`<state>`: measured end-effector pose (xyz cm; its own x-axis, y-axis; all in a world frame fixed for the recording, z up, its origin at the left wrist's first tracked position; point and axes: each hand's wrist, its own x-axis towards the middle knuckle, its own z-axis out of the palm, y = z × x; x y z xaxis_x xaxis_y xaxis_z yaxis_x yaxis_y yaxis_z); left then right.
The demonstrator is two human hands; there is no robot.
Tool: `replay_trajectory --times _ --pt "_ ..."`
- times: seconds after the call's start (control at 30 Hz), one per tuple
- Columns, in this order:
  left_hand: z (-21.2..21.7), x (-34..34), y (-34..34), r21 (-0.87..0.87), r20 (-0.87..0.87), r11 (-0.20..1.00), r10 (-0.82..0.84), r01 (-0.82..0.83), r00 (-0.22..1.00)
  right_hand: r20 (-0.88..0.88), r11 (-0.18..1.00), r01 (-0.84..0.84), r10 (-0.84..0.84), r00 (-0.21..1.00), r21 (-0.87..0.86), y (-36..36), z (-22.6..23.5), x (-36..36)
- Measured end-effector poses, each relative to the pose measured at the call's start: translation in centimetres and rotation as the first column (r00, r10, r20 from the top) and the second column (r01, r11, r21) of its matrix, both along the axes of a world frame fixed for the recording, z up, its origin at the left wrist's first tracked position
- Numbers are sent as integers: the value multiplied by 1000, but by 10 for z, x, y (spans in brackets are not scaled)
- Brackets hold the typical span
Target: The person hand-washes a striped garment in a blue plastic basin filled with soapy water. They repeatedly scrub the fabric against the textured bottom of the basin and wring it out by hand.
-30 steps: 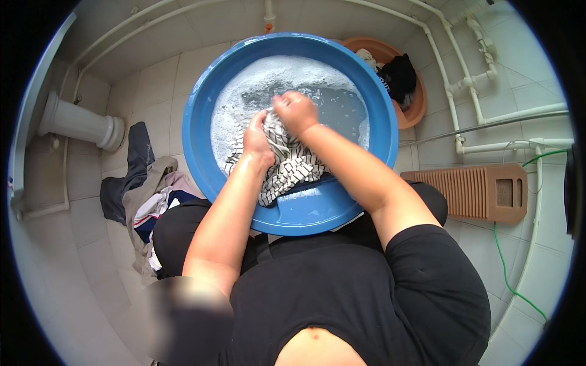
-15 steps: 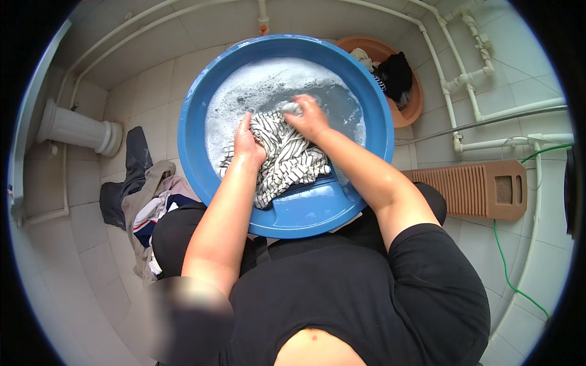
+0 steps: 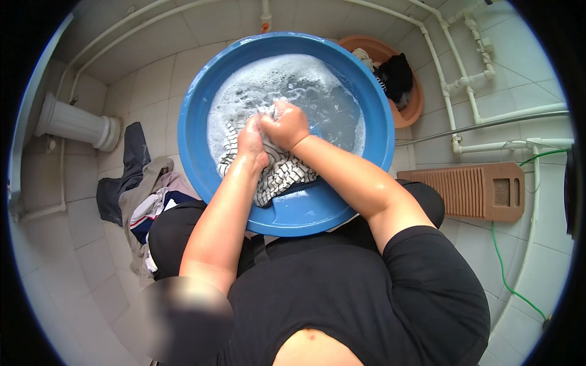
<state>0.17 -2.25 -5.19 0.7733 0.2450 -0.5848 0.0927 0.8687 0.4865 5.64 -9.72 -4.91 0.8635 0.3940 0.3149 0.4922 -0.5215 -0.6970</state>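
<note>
A white garment with dark stripes (image 3: 284, 177) lies bunched in a large blue basin (image 3: 191, 134), partly over its moulded front ledge. Foamy grey water (image 3: 329, 97) fills the basin beyond it. My left hand (image 3: 250, 143) is closed on a fold of the cloth. Right beside it, my right hand (image 3: 285, 125) is a fist around another part of the same garment, the knuckles up. The two hands almost touch above the middle of the basin. Most of the cloth between them is hidden by my fingers.
An orange basin (image 3: 417, 107) with dark and light clothes stands behind at the right. A brown washboard (image 3: 458, 189) lies to my right, near a green hose (image 3: 503, 268) and white pipes (image 3: 519, 113). Clothes (image 3: 140, 183) are heaped on the tiles at my left, near a white pedestal (image 3: 76, 125).
My right hand has moved left and slightly nearer, closing up against the left hand. The cloth is now gathered between both hands, and the water behind is more stirred.
</note>
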Motion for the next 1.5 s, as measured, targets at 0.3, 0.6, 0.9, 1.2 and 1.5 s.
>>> replay_trajectory --times 0.3,0.6,0.9,1.2,1.5 --pt "-5 -1 8 -131 7 989 69 -67 998 -78 980 -179 186 980 87 -3 6 -1" --pt "-49 5 28 -153 45 962 236 -227 971 -157 801 -319 278 948 -507 -55 -61 49" --pt "-28 5 14 -224 203 973 107 -60 973 -194 952 -258 288 938 164 -22 -34 24" --pt "-43 -8 19 -158 406 984 -15 86 914 245 914 -398 368 897 83 1 20 -27" --pt "-51 -16 32 -318 383 904 -155 288 910 158 897 -411 387 908 163 1 36 -40"
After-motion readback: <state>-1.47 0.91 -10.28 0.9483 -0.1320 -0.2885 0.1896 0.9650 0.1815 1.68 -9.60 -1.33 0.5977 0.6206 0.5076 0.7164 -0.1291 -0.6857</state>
